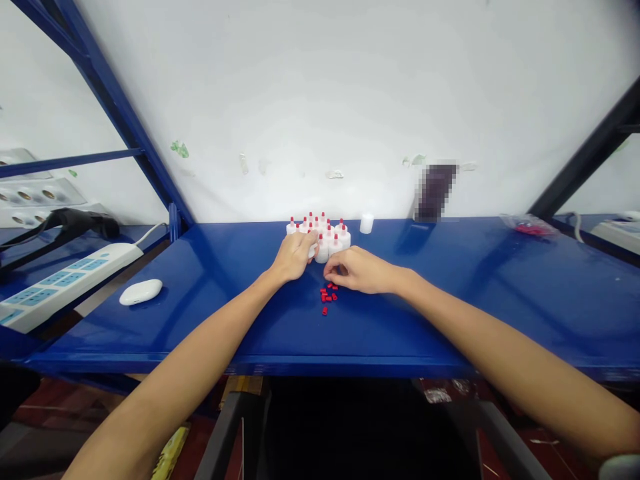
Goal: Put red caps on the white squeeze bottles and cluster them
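Note:
Small white squeeze bottles [321, 249] with red-capped nozzles stand upright in a tight cluster toward the back of the blue table. At the cluster's front left, my left hand [295, 255] is closed around one white bottle [313, 251], mostly hidden by the fingers. My right hand [354, 269] is just in front of the cluster on the right. Its thumb and fingertips are pinched together low over the table; whether a cap is between them is too small to tell. Several loose red caps [328, 298] lie in a small pile beneath and in front of those fingertips.
A lone white cylinder [367, 223] stands right of the bottles. Behind it, a pixelated dark object [437, 192] leans on the wall. A plastic bag [530, 227] with red contents lies far right. At left are a white case [141, 292] and a power strip [70, 280].

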The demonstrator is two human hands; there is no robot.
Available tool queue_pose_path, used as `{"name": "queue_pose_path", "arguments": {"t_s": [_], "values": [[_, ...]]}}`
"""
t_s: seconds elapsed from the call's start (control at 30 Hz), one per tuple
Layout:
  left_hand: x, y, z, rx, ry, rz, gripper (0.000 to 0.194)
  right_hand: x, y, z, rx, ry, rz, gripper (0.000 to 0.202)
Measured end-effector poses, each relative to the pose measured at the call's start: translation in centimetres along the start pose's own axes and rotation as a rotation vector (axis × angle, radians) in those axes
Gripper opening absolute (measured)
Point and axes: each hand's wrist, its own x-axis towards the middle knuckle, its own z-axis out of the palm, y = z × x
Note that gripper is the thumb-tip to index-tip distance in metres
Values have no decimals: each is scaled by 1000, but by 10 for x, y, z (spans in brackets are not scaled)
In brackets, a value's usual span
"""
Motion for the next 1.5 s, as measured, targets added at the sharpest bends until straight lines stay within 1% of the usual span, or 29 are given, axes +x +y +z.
{"name": "queue_pose_path", "arguments": {"t_s": [0.07,0.13,0.2,0.27,0.4,0.47,0.53,0.6,0.63,0.7,0.83,0.87,0.93,1.0,1.07,1.23,1.3,1.5], "values": [[0,1,-1,-23,-8,15,59,-1,0,-1,6,19,0,19],[1,3,-2,-92,-13,20,56,-2,0,-3,5,29,-10,23],[1,5,-3,-179,2,1,53,-2,-1,-6,3,2,-33,28],[2,5,-3,-226,37,-21,52,-3,-2,-10,15,-55,-51,31],[3,4,-3,-184,89,-7,51,-3,-5,-14,44,-126,-50,32],[2,3,-2,-136,87,12,53,-3,-3,-11,24,-130,-75,28],[2,3,-1,-107,60,17,56,-2,0,-7,-16,-111,-94,23],[1,4,1,-102,11,11,60,-1,3,-2,-58,-47,-88,19],[1,5,2,-101,-17,10,62,0,3,-1,-63,6,-82,18],[0,5,3,-95,-58,14,66,1,2,1,-26,173,-70,16],[1,4,3,-106,-45,40,71,5,-6,1,195,575,-9,11],[1,3,2,-111,-41,44,72,5,-8,2,262,640,8,9],[1,3,2,-128,-48,32,74,7,-11,5,403,706,35,10],[0,3,2,-154,-68,3,75,8,-14,8,523,709,45,12],[-1,5,3,-176,-81,-5,75,8,-16,12,578,699,38,12],[-3,12,5,-205,-118,65,73,7,-19,13,577,664,-29,11],[-4,15,5,-217,-128,81,72,8,-19,12,601,635,-33,11],[-4,13,4,-284,-129,59,64,13,-19,13,832,592,5,24]]}}
